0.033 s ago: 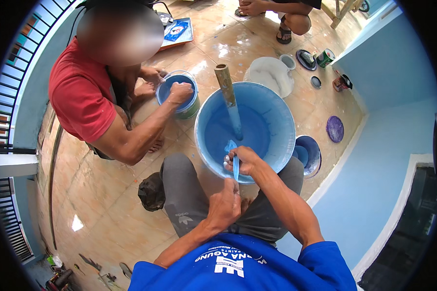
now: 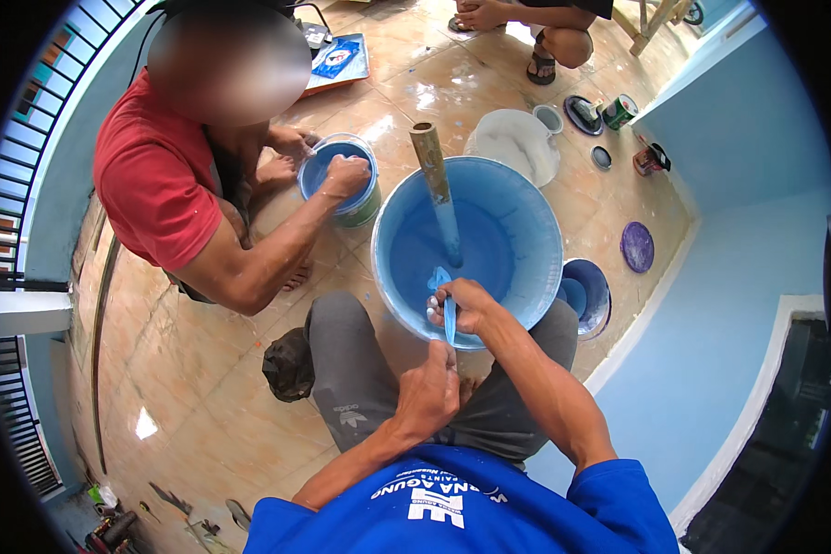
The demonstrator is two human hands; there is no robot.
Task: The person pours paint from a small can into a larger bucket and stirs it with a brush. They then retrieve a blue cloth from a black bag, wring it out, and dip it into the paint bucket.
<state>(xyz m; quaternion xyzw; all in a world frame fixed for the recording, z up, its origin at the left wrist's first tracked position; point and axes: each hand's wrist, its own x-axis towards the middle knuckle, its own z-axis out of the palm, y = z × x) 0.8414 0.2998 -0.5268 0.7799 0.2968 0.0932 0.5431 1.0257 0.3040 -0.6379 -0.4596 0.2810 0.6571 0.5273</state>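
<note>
Between my knees stands a large bucket (image 2: 537, 217) with light-blue paint (image 2: 489, 245) in it. A bamboo pole (image 2: 431, 171) leans in the bucket, its lower end coated in paint. Over the near rim my right hand (image 2: 466, 307), with whitish paint on its fingertips, is closed on a narrow light-blue strip (image 2: 450, 321); whether it is plastic or a paint-covered tool I cannot tell. The strip's upper end spreads out over the paint. Just below the rim my left hand (image 2: 429, 392) is closed, thumb and finger at the strip's lower end.
At left a co-worker in a red shirt (image 2: 152, 171) reaches into a smaller paint bucket (image 2: 367, 198). A white lid (image 2: 512, 138), several cans (image 2: 620, 111) and a purple lid (image 2: 637, 246) lie beyond. Another bucket (image 2: 597, 294) stands by my right knee, a black bag (image 2: 289, 365) by my left.
</note>
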